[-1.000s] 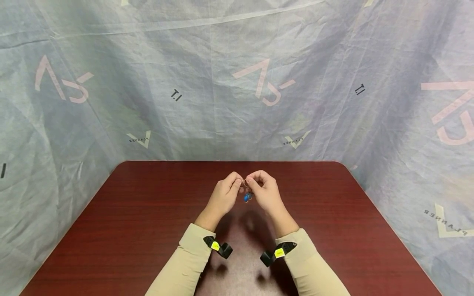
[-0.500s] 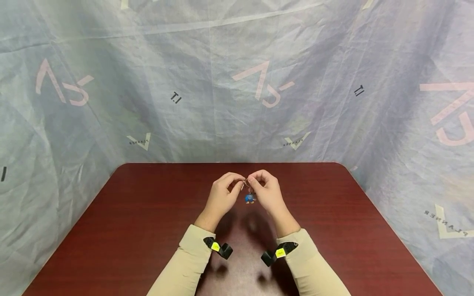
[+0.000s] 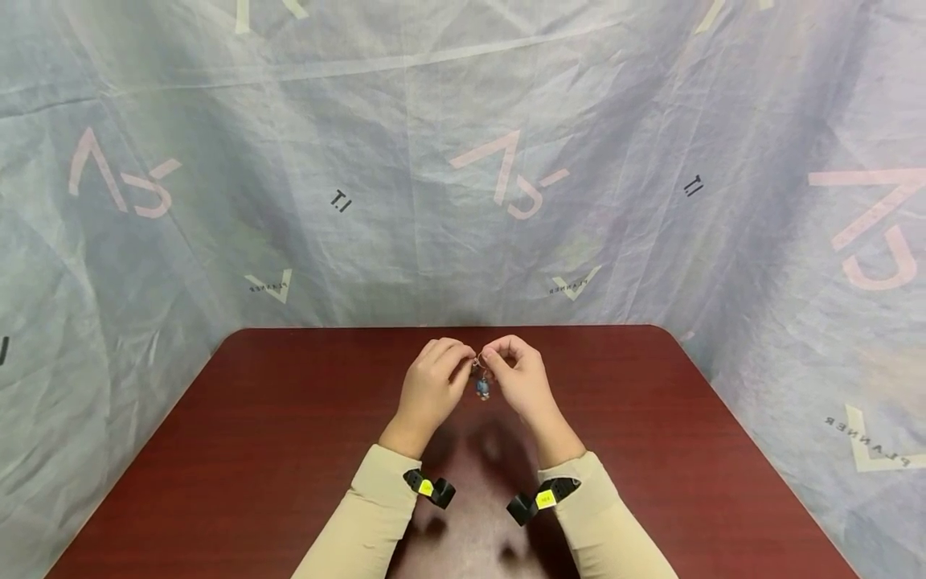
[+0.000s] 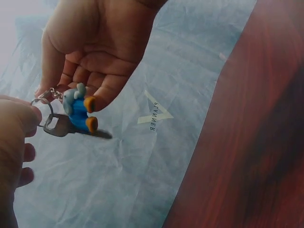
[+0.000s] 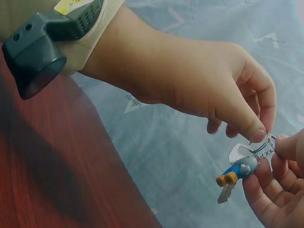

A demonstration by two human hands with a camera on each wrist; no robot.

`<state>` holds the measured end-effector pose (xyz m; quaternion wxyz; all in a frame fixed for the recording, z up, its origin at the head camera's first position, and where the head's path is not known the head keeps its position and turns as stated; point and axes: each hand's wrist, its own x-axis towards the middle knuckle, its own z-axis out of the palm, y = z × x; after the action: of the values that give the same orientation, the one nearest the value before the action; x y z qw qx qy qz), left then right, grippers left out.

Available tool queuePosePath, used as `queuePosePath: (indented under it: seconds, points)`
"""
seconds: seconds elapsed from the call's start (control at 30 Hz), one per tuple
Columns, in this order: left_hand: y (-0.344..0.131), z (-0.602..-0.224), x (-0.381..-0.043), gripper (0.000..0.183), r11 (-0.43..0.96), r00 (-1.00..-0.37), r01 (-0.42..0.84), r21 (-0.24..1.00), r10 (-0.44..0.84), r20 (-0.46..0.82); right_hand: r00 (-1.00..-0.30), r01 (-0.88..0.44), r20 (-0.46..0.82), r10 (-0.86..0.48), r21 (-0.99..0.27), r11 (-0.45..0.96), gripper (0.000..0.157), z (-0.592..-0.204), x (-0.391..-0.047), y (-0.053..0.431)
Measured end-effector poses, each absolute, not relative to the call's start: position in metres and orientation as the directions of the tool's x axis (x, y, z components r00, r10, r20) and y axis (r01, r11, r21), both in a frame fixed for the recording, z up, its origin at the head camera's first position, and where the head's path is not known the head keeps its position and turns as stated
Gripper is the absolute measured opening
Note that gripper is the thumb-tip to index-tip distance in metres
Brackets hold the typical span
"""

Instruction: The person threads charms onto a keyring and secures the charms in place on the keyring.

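Note:
Both hands meet over the table, holding one key ring (image 5: 269, 142). My left hand (image 3: 427, 382) pinches it between thumb and forefinger, close beside the head of a metal key (image 4: 58, 127). From the opposite side, my right hand (image 3: 519, 374) pinches the ring with thumb and forefinger. A small figurine charm (image 4: 78, 111), grey-headed with a blue body and orange feet, dangles from a short chain (image 4: 56, 94) on the ring. It overlaps the key's blade in the left wrist view. In the head view the charm (image 3: 482, 389) hangs just below the fingertips.
A dark red wooden table (image 3: 289, 450) with rounded far corners lies under the hands. Grey printed fabric (image 3: 405, 201) hangs behind it and on both sides. Each wrist wears a black camera (image 3: 438, 492) over a beige sleeve (image 3: 362, 511).
The charm has swung and turned on its chain below the ring. My left fingers have shifted slightly at the ring, while the right hand stays nearly still. The head view has tilted up a little.

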<state>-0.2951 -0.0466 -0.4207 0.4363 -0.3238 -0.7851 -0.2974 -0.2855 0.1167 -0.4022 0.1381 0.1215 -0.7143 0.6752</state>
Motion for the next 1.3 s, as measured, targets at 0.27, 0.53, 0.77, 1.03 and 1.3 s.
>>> queuePosePath:
  seconds: [0.27,0.53,0.77,1.03,1.3]
  points:
    - [-0.0489,-0.4216,-0.2945,0.008,0.63,-0.381,0.758,0.167,0.22,0.898,-0.929,-0.37,0.371,0.001,-0.927,0.062,0.006,-0.4036,-0.284,0.1154]
    - [-0.049,-0.4226,-0.2943,0.005,0.592,-0.428,0.76,0.266,0.148,0.892,-0.935,-0.356,0.355,-0.018,-0.933,0.051,0.009,-0.4039,-0.2836,0.1136]
    - [-0.0482,-0.4235,-0.2952,0.007,0.542,-0.5,0.756,0.367,0.115,0.858,-0.934,-0.357,0.356,-0.021,-0.931,0.074,0.008,-0.4023,-0.2829,0.114]
    - [-0.0502,-0.4231,-0.2955,0.001,0.438,-0.638,0.71,0.551,0.069,0.767,-0.925,-0.379,0.376,-0.057,-0.922,0.074,0.009,-0.4002,-0.2814,0.1139]
    - [-0.0514,-0.4239,-0.297,0.004,0.48,-0.652,0.691,0.54,0.093,0.753,-0.928,-0.372,0.369,-0.054,-0.923,0.095,0.009,-0.4029,-0.2822,0.1142]
